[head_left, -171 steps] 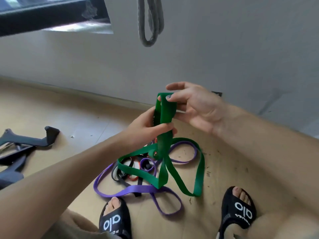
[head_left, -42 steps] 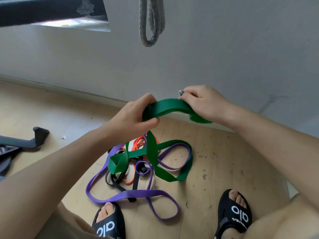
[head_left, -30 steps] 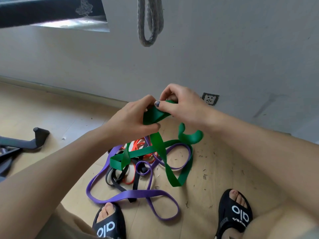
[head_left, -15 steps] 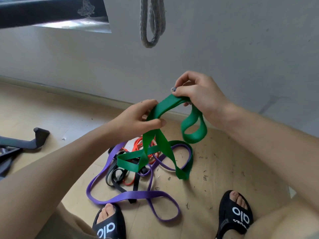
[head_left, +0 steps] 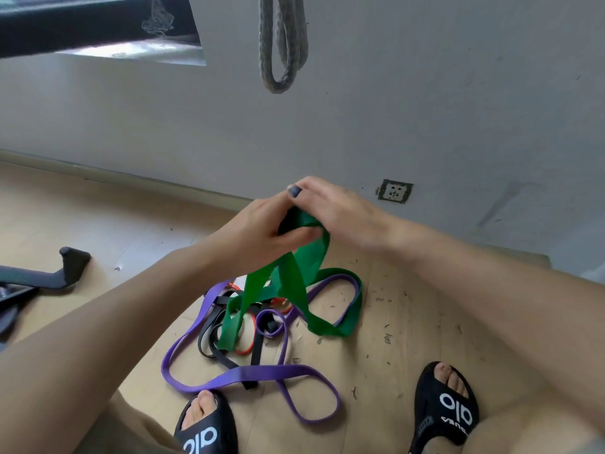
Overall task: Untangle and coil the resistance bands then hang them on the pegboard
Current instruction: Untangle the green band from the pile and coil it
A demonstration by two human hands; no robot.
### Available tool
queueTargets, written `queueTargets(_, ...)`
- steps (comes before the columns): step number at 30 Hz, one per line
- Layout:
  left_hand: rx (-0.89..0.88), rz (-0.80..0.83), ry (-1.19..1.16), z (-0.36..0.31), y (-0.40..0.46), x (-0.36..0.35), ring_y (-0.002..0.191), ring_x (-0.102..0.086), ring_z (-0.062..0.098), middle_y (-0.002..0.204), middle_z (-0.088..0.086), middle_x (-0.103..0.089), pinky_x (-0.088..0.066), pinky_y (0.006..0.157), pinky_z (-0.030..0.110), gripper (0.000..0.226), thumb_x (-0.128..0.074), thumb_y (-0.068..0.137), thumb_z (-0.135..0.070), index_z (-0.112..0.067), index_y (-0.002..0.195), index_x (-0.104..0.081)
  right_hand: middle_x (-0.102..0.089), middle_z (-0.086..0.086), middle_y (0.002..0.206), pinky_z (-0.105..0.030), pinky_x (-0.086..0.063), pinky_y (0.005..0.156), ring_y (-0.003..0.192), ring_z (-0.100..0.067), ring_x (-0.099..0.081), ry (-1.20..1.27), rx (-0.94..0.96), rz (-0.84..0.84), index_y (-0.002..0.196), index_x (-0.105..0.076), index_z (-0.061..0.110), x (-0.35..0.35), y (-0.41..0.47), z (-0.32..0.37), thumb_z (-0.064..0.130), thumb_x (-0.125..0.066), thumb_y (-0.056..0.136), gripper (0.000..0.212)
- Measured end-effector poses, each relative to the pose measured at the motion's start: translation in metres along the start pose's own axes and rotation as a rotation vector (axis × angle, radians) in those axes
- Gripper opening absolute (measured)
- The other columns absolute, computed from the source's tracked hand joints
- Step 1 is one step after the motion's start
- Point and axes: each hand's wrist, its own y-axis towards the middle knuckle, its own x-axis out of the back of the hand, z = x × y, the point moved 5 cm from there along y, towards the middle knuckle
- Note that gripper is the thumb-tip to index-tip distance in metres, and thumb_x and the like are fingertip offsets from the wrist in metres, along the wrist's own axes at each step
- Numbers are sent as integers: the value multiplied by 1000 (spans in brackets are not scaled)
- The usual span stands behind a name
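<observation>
Right hand (head_left: 330,208) dropped onto left hand (head_left: 262,231); both clamp green band (head_left: 288,283) bunched between them.

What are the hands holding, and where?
Both the left hand and right hand grip the wide green rubber resistance band at its gathered top end.

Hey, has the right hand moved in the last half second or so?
Yes. The right hand has dropped lower and come in toward the left hand; the wall socket, hidden behind it before, now shows. Both hands grip the green band.
</observation>
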Motion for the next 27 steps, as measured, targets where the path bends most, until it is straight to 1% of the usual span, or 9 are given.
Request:
queueTargets(6,-34,-1,-123,-7,-4,4,73,-61,25,77,1,-66,-51,66,38,25,-75,86,-18,-33,100,-61,-72,3,98,-29,-54,77,88,-10,-67,-151,86,-28,111,-57,23,-2,2,5,59,-45,101,39)
queueTargets(8,12,-28,-139,0,-3,6,71,-61,21,77,-3,-64,-51,66,40,29,-81,80,-22,-28,98,-60,-69,4,85,-21,-47,63,74,-7,-63,-196,104,-71,113,-57,24,5,3,10,58,-47,100,38)
queueTargets(10,88,-59,-154,12,-2,9,65,-54,16,72,-4,-58,-46,62,43,37,-82,72,-34,-21,94,-55,-62,3,71,-23,-38,56,62,-8,-55,-260,93,-127,114,-56,25,16,5,12,59,-51,98,38)
queueTargets(12,107,-41,-194,20,-3,11,68,-57,26,76,3,-62,-51,64,48,42,-80,70,-41,-20,98,-57,-60,4,66,-25,-36,57,57,-6,-52,-236,68,-148,111,-58,26,24,5,11,58,-57,96,36)
queueTargets(15,57,36,-138,17,-3,9,83,-62,40,89,15,-66,-55,76,56,44,-77,74,-43,-21,110,-62,-56,5,56,-23,-38,58,49,-4,-47,-31,87,-173,103,-59,22,28,4,12,49,-68,93,30)
queueTargets(19,10,58,2,12,-1,7,67,-54,24,78,10,-58,-46,61,38,37,-83,81,-31,-17,100,-54,-61,4,58,-27,-42,58,56,-9,-52,190,79,-258,95,-60,16,45,1,15,37,-76,90,27)
queueTargets(22,-20,9,59,10,1,10,59,-47,14,73,5,-52,-36,55,26,33,-80,86,-22,-15,99,-51,-62,-5,67,-31,-43,53,57,-16,-50,280,64,-334,89,-59,17,60,-2,13,34,-77,90,24)
queueTargets(25,-32,-92,52,9,1,24,61,-46,14,70,-1,-49,-35,56,26,26,-78,89,-18,-16,96,-53,-61,5,60,-29,-42,55,51,-9,-48,106,81,-321,88,-60,19,71,-4,11,38,-74,90,24)
queueTargets(27,-34,-147,38,9,-1,34,61,-49,13,68,-5,-51,-36,55,23,23,-78,89,-17,-20,93,-56,-65,9,65,-28,-43,61,59,-4,-55,-90,50,-220,91,-63,26,69,-4,6,49,-69,92,23)
